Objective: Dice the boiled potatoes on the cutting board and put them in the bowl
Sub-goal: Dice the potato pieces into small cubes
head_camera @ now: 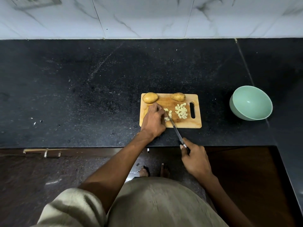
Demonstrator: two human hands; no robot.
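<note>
Both hands are busy: my left hand [153,119] curls over a part-cut potato piece [168,114] on the cutting board [180,123], fingertips pressing it down, while my right hand [195,157] grips the knife [176,129] by its handle, near the counter [82,95] edge, blade tip reaching in just beside my left fingers. Boiled potato should be soft, light, crumbly and a bit slippery, I judge, so I'd steady it gently from the top and sides. Pale yellow diced cubes [181,111] lie right of my left hand; two whole potatoes [150,97], tan-skinned, sit beyond it. A green bowl [250,103] holding nothing stands far right.
</note>
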